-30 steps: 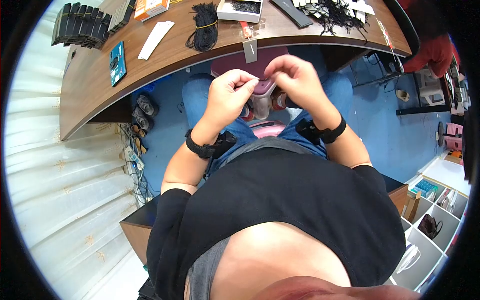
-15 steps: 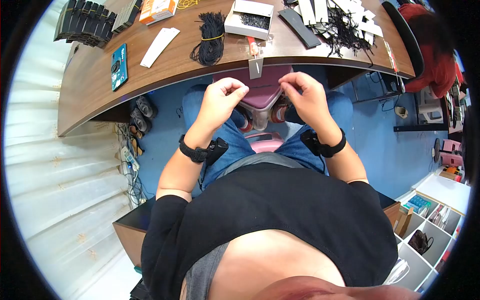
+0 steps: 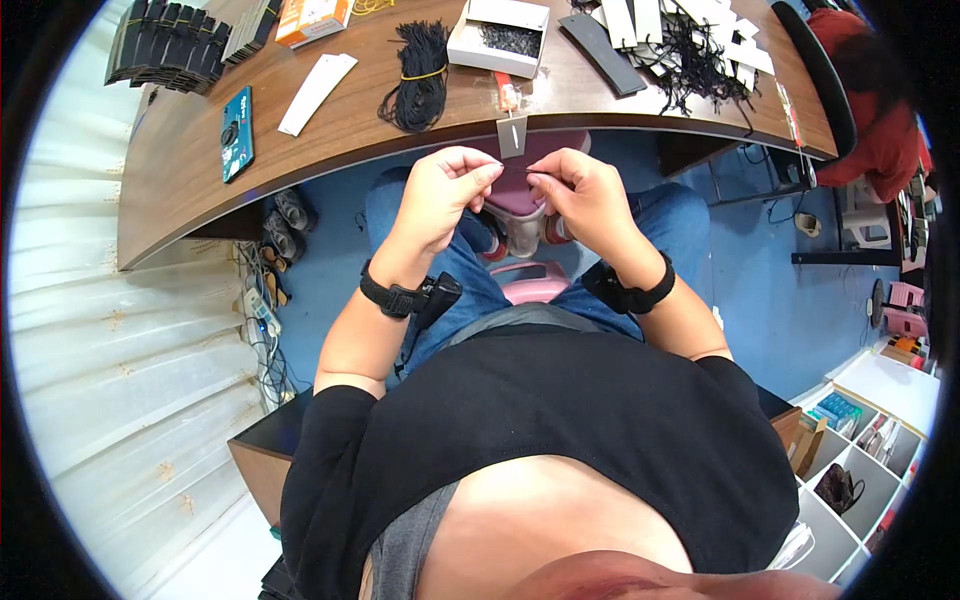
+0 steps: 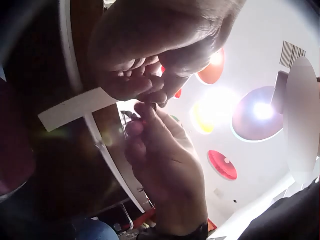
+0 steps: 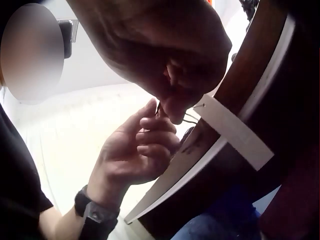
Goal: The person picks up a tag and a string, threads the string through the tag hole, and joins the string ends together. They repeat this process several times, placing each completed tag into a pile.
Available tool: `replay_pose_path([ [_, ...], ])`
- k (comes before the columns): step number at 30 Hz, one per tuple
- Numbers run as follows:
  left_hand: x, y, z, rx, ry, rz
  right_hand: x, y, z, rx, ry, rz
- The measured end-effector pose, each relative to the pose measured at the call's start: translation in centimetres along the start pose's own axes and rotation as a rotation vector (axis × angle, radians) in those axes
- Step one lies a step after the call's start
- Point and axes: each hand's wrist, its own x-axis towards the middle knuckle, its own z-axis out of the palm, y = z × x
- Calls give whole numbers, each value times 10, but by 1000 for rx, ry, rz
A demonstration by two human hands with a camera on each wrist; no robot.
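Observation:
Above the lap, in front of the desk edge, both hands are raised with their fingertips a small gap apart in the head view. The left hand [image 3: 432, 200] pinches with thumb and forefinger, its other fingers curled in. Opposite it, the right hand [image 3: 592, 205] pinches in the same way. A thin black cord [image 5: 158, 108] shows at the meeting fingertips in the right wrist view; most of it is hidden by the fingers. Just beyond the hands, a pale tag [image 3: 513, 137] juts out from the desk edge, with a slim dark strand at its hole in the right wrist view.
On the brown desk [image 3: 290, 155] lie a banded bundle of black cords [image 3: 420, 95], a white box [image 3: 490, 66] of small black pieces, a dark grey strip [image 3: 605, 58], white tags with black strings [image 3: 690, 50] and a teal phone [image 3: 238, 135]. A pink stool [image 3: 512, 198] stands below.
The hands were close together, then drew apart with a black cord stretched between them. Now they have come near each other again, fingertips almost meeting.

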Motion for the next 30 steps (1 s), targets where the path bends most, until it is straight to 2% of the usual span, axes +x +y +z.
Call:
replay_pose_path([
  [3,-1,-3,3,95,-2,43,-3,-1,0,-44,-81,59],
  [6,0,-2,9,290,-42,172,-2,-3,0,-138,25,-262],
  [8,3,-5,7,467,-118,271,4,5,-2,-140,-11,-274],
  [9,2,0,9,520,-101,217,7,8,-2,-140,-29,-279],
  [12,2,14,12,782,-58,305,15,7,-4,-190,62,-386],
  [15,14,9,9,1133,105,698,28,9,-4,-205,184,-375],
  [18,23,-3,6,976,138,525,36,25,5,-223,175,-310],
  [19,28,-13,3,828,108,414,37,28,7,-228,161,-293],
  [20,27,-23,4,559,77,255,34,28,8,-157,70,-120],
  [22,27,-33,8,230,84,176,31,36,12,220,-71,116],
  [23,26,-37,9,167,57,160,28,39,13,359,-124,222],
  [24,26,-40,10,103,28,145,27,39,12,297,-162,228],
  [26,26,-44,10,76,10,133,25,39,8,170,-239,235],
  [30,30,-52,7,260,71,216,27,11,3,-449,320,-298],
])
